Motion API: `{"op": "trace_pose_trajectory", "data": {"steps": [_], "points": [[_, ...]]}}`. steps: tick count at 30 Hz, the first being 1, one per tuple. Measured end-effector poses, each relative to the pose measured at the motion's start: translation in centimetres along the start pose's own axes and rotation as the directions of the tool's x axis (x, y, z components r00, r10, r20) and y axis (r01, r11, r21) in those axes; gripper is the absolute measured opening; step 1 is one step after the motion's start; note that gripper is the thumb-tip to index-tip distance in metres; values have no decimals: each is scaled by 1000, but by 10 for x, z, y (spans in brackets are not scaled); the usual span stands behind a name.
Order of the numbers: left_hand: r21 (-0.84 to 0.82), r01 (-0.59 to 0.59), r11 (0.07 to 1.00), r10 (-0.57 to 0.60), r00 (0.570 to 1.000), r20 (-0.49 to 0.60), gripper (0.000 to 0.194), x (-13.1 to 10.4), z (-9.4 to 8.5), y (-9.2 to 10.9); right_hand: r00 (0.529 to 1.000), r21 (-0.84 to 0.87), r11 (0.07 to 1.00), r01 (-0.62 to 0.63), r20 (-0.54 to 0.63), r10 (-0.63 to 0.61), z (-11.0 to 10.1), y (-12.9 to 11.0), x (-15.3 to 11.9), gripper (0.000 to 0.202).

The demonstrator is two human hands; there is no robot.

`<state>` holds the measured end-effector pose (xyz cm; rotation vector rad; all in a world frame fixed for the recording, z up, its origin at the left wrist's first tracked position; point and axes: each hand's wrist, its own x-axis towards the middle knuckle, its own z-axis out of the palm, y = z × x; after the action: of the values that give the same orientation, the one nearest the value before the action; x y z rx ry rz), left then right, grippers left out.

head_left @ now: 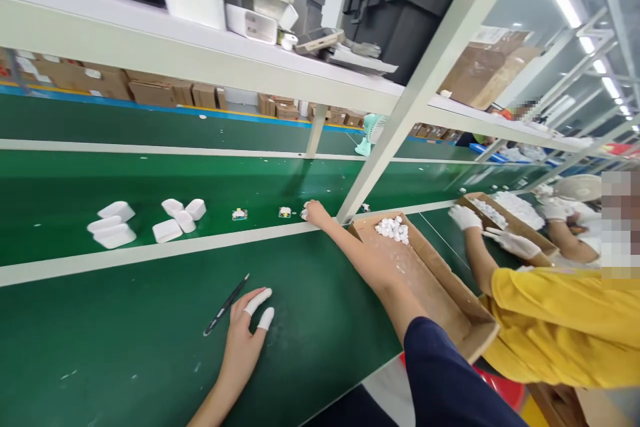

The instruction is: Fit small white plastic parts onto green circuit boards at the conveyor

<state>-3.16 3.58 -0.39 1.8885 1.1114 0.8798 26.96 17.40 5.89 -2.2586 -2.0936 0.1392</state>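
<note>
My left hand (245, 323) rests over the green work surface with thumb and forefinger apart, white finger cots on both, and nothing between them. Just left of it lies a slim black pointed tool (226, 305), like tweezers or a pen. My right hand (316, 213) reaches out to the green belt (260, 180), its fingers drawn together. White shows at those fingertips; whether it is finger cots or a held part I cannot tell. Left of that hand sit two small circuit boards with white tops, one nearer (285, 212) and one farther left (239, 215). Another board (366, 207) lies beyond the post.
White housings (115, 235) stand in groups on the belt at left. Under my right forearm, a cardboard tray (450, 293) holds small white parts (393, 229). A slanted post (400, 120) and a loaded shelf (200, 47) hang overhead. Beside me, a gloved co-worker in yellow (560, 320) works.
</note>
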Motion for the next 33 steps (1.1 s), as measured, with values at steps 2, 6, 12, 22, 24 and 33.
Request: {"op": "trace_pose_trajectory", "data": {"steps": [2, 6, 12, 22, 24, 33], "points": [[31, -21, 999, 21, 1000, -1, 34, 2, 0, -1, 994, -10, 994, 110, 17, -109, -5, -8, -21, 27], [176, -137, 975, 134, 991, 27, 43, 4, 5, -4, 897, 42, 902, 430, 93, -432, 9, -41, -102, 14], [407, -337, 849, 234, 930, 284, 57, -1, 22, -13, 875, 37, 876, 480, 46, -482, 18, -32, -200, 36], [452, -400, 797, 267, 905, 331, 46, -1, 26, -22, 783, -157, 773, -615, -236, 575, -33, 218, -189, 31], [454, -400, 796, 270, 906, 326, 45, -1, 26, -23, 764, -169, 750, -639, -246, 596, -18, 234, -190, 34], [466, -391, 794, 259, 910, 323, 43, -2, 26, -19, 772, -148, 772, -618, -299, 561, 36, 254, -188, 38]]}}
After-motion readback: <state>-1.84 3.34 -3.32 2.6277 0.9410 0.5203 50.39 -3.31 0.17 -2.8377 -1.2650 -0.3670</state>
